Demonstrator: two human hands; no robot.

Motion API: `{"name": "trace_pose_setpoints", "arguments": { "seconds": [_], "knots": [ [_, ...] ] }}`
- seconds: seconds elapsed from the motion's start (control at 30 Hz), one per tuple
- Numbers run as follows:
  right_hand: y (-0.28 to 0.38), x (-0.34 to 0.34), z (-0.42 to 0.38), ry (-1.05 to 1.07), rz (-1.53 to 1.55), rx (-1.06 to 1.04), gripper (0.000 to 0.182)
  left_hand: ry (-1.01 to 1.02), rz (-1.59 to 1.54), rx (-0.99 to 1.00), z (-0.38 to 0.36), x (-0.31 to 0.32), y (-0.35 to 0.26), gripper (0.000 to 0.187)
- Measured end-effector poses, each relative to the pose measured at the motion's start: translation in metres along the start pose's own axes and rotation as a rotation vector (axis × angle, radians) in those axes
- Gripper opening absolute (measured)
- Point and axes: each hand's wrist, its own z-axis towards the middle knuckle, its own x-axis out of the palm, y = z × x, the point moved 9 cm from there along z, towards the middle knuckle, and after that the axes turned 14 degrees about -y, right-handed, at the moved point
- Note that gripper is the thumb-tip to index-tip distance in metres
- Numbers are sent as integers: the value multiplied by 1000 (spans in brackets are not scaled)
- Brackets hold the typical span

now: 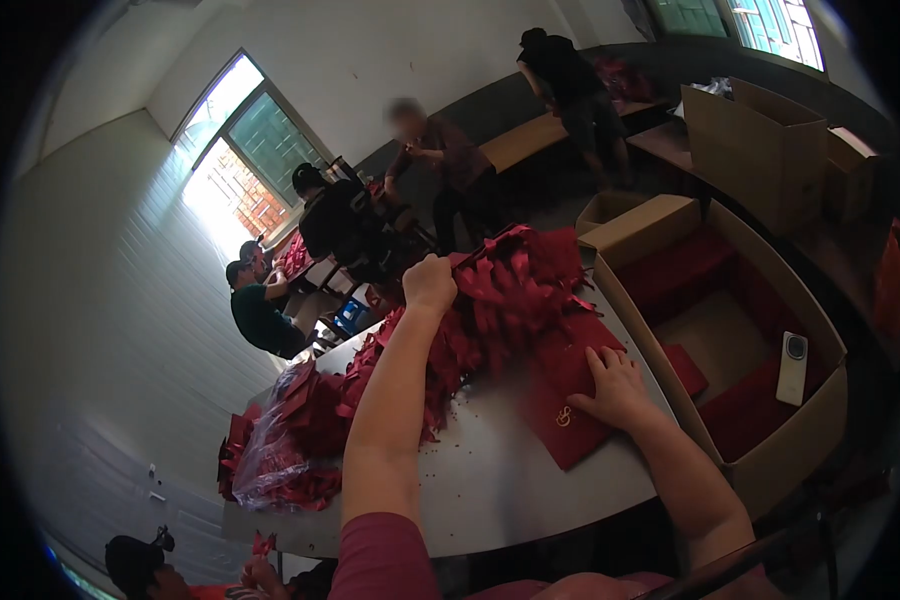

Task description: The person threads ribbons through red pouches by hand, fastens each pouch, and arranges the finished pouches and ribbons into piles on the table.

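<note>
My left hand [430, 283] is closed at the upper left edge of a heap of red ribboned pieces [520, 285]; what its fingers grip is too small to make out. My right hand [618, 388] lies with fingers spread on a flat dark red bag [567, 410] that bears a gold mark. This bag rests on the grey table [500, 490], its upper end close to the heap. More red ribboned pieces trail down beside my left forearm.
Clear plastic partly covers red bags [290, 440] on the table's left. An open carton [760, 450] at right holds red bags and a phone [792, 368]. Larger cartons [750, 150] stand behind. Several people are around the room, one [145, 568] at the lower left.
</note>
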Motion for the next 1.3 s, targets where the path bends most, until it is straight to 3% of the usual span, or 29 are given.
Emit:
{"name": "trace_pose_setpoints", "arguments": {
  "seconds": [0.1,0.23,0.33,0.53,0.57,0.63,0.67,0.77,0.8,0.87,0.9,0.97,1.07,1.3],
  "knots": [
    [0,2,0,-12,-2,-10,94,-171,89,146,-5,-14,-4,19],
    [1,1,0,-21,-8,-6,93,-119,73,96,-5,-3,9,16],
    [1,1,0,-31,-1,-3,93,-231,-2,16,-4,-14,23,13],
    [0,3,-1,-14,0,-4,93,-671,-240,-450,2,-61,101,16],
    [1,3,0,-11,0,-3,93,-668,-240,-451,7,-53,106,16],
    [2,1,-1,-16,5,-1,93,-579,-916,-1016,-10,-3,141,21],
    [3,1,-2,-8,6,-5,93,-522,-1186,-1091,-13,16,139,25],
    [1,1,-1,-10,10,10,92,-470,-1444,-1236,-19,57,138,32],
    [1,2,-1,-20,10,3,92,-464,-1444,-1237,-22,53,132,32],
    [1,2,-1,-26,9,-7,92,-307,-1863,-1314,-25,50,102,38],
    [2,1,-1,-24,6,-9,92,-309,-1860,-1317,-25,57,106,38],
    [3,1,0,-22,3,-11,92,-95,-2067,-1201,-12,78,99,36],
    [2,2,0,-24,-9,-9,92,-109,-2082,-1129,-5,75,91,32],
    [2,2,-1,-15,-8,-5,92,-1,-2128,-1164,-12,77,79,34]
  ]
}}
